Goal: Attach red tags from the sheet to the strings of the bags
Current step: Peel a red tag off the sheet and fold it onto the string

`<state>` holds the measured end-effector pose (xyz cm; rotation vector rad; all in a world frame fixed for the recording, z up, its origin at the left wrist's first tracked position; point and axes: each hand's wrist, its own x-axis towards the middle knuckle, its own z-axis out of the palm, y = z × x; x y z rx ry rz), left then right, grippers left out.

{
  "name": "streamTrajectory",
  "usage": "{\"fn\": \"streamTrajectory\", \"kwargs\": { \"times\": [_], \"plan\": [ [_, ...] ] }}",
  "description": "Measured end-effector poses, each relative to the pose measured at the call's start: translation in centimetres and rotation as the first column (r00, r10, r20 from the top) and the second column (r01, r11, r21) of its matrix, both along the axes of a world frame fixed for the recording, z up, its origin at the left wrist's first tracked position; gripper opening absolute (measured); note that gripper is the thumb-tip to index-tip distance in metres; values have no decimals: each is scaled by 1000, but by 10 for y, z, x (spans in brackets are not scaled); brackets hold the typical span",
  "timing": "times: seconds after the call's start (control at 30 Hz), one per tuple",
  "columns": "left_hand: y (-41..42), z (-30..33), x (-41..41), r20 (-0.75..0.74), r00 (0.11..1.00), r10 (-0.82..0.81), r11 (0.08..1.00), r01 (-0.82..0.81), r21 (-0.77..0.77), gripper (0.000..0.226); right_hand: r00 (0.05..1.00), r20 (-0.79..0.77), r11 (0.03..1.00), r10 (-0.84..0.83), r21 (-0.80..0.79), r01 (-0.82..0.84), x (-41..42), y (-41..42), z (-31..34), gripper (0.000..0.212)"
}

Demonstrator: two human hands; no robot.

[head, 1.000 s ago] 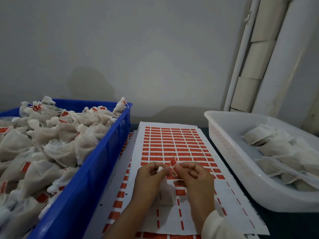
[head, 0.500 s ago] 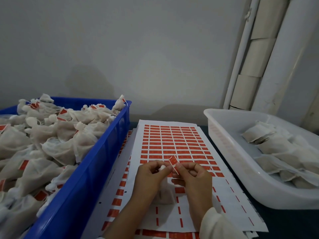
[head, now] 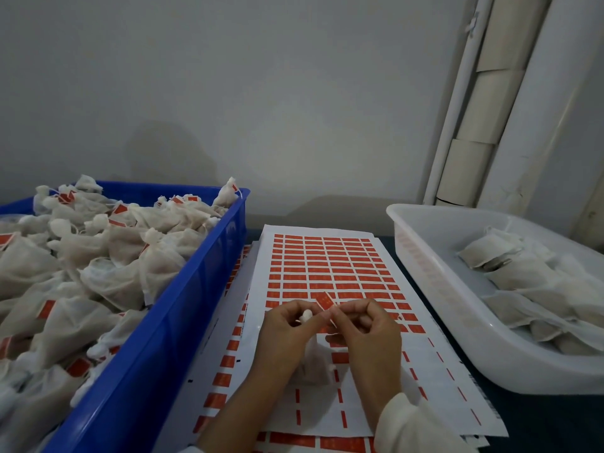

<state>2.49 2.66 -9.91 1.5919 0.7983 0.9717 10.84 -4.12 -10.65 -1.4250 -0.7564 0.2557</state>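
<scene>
Currently left hand [head: 287, 328] pinches one bag [head: 312, 364] by its neck; right hand [head: 366, 331] pinches one red tag [head: 325, 301], both over the sheet [head: 327, 266]. Two bins: blue crate [head: 183, 308] left, white tray [head: 434, 289] right.

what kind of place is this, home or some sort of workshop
Likely a small packing workshop, not a home. A blue crate is heaped with tagged bags, a white tub holds more bags, and sheets of red tags lie between them on the table.

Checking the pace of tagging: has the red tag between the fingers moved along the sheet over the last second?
No. The red tag sits by the same row of the sheet.
</scene>
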Motion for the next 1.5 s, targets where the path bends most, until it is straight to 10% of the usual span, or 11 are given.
{"fn": "streamTrajectory", "kwargs": {
  "times": [0.4,0.93,1.5],
  "plan": [
    [1,-1,-1,4,1000,-29,999,30,-43,9,984,179,986,-21,-160,51,8,-4,6,27],
    [6,-1,-6,-89,994,-68,997,72,40,14,931,114,895,347,-337,-292,22,-13,13,24],
    [6,-4,-4,-170,985,-1,985,30,170,9,933,240,952,268,-217,-218,26,-13,12,25]
  ]
}}
